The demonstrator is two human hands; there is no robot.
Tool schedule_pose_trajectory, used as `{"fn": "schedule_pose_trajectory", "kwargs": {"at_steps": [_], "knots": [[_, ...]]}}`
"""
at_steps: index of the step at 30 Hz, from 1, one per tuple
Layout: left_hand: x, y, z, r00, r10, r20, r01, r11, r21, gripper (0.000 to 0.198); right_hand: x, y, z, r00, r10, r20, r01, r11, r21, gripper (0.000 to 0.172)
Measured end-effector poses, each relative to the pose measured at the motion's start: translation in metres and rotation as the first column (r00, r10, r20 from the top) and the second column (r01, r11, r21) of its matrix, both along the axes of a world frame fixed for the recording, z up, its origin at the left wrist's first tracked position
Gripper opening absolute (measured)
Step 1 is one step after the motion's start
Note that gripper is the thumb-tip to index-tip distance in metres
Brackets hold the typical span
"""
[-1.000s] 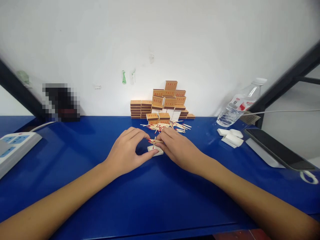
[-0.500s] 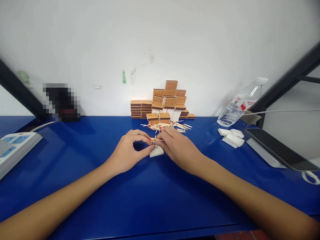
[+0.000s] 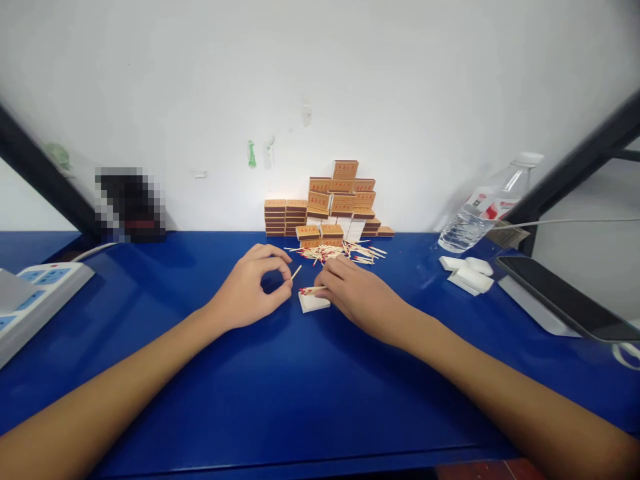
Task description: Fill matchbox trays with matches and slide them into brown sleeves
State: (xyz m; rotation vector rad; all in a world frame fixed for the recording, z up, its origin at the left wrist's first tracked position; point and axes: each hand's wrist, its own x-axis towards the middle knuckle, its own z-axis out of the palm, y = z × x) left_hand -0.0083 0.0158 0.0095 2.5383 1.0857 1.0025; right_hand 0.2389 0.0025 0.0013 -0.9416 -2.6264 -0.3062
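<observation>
Between the thumb and a finger of my left hand [image 3: 255, 287] a single match [image 3: 297, 273] is pinched, its bare stick pointing up and right. My right hand [image 3: 357, 293] grips a small bunch of matches [image 3: 311, 291], red heads toward the left. The bunch is just over a small white matchbox tray [image 3: 314, 304] lying on the blue table; whether it touches the tray I cannot tell. Just beyond my hands spreads a loose pile of matches [image 3: 325, 253] with red heads.
Stacked matchboxes [image 3: 343, 187] stand against the wall behind the pile. To the right are a tilted water bottle [image 3: 473, 217], white box pieces [image 3: 469, 277] and a phone [image 3: 560, 293] leaning on a white stand. A power strip [image 3: 47, 293] lies at the left on the blue table [image 3: 260, 400].
My left hand has moved left, away from my right hand, with one match in its pinch. My right hand has lowered slightly with the bunch, and the white tray shows more.
</observation>
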Motion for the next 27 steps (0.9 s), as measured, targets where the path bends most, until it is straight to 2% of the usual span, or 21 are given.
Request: {"fn": "schedule_pose_trajectory", "kwargs": {"at_steps": [6, 11, 16, 21, 27], "knots": [[0.004, -0.006, 0.000, 1.000, -0.029, -0.007, 0.029, 1.000, 0.005, 0.005, 0.003, -0.003, 0.005, 0.999, 0.044, -0.020, -0.045, 0.997, -0.062, 0.012], [0.008, -0.012, -0.001, 0.997, -0.071, -0.039, 0.073, 0.996, 0.053, 0.006, 0.010, -0.004, 0.018, 0.979, -0.016, -0.205, -0.022, 0.984, -0.179, 0.012], [0.012, -0.017, -0.002, 0.993, -0.091, -0.080, 0.100, 0.989, 0.113, 0.006, 0.003, -0.008, 0.016, 0.931, -0.017, -0.364, -0.109, 0.940, -0.323, 0.010], [0.013, -0.017, -0.001, 0.987, -0.091, -0.130, 0.107, 0.987, 0.121, 0.007, -0.001, -0.011, 0.015, 0.896, -0.026, -0.443, -0.142, 0.929, -0.341, 0.008], [0.008, -0.012, -0.001, 0.981, -0.079, -0.179, 0.099, 0.990, 0.102, 0.013, 0.003, -0.003, 0.012, 0.848, -0.140, -0.512, -0.064, 0.931, -0.360, 0.011]]}}
